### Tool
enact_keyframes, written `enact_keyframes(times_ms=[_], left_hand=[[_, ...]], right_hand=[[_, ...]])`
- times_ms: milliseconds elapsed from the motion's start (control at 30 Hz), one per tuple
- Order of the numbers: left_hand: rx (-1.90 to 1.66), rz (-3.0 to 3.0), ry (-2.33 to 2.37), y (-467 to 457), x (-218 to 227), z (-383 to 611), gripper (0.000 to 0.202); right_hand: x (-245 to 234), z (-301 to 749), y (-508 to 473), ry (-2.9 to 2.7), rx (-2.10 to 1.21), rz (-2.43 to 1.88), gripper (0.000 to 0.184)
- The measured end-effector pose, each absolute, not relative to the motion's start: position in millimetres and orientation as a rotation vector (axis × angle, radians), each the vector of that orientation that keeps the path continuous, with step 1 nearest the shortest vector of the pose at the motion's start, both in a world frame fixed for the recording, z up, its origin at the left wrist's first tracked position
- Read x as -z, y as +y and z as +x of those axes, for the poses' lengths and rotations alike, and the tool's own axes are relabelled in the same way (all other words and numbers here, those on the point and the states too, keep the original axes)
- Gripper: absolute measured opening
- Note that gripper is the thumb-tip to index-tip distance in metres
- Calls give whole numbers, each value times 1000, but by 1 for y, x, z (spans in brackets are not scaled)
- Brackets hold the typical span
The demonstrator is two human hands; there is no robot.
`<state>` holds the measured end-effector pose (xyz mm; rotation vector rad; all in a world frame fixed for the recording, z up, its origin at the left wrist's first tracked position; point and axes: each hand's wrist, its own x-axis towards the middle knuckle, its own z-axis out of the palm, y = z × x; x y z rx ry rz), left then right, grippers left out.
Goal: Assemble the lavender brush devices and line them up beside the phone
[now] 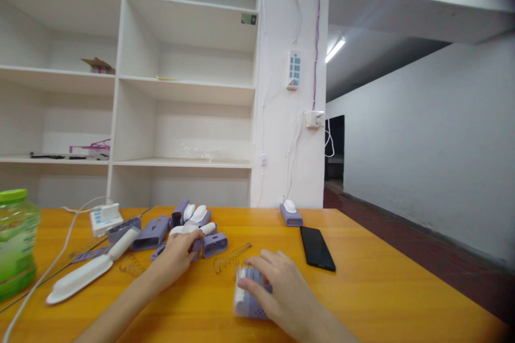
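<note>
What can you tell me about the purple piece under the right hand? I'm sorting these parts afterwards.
The purple piece is a small lavender housing, plastic by its look, with a white part at its left end and a patch of tiny holes on its near face. It lies on the orange table. The right hand covers its top, fingers curled over it, hiding the rest.

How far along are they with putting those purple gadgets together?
One finished-looking unit stands apart at the table's far edge. The right hand presses on another piece; the left hand reaches into the pile of loose purple parts, with springs lying unused.
</note>
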<state>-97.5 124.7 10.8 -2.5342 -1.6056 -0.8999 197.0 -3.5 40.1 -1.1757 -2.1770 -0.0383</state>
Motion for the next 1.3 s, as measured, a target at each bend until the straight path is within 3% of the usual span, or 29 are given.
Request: enact_keyframes(times_ms=[200,300,500,633,733,1133,1300], left_hand=[[1054,-2585,-1424,104,-43,-83,27],[1222,-2661,-1297,77,-54,-61,29],[1192,-3016,-1172,41,-29,-16,48],[1409,-3032,-1199,36,-26,-6,27],[1535,-2922,-1198,32,-35,-5,18],[1495,-2898,-979,19,-43,-1,21],[1508,-2905,-978,24,-34,-3,32]], right_hand=[[-38,196,-4,-2157,30,-1143,37],[-39,194,-6,-2194,9,-1100,31],[-35,192,-1,-2163,-8,-1083,24],[-32,193,1,-2128,-33,-1044,30],[-30,192,1,-2073,-75,-1053,23],[-31,192,1,-1997,-69,-980,19],[-33,194,5,-1957,-51,-1010,21]])
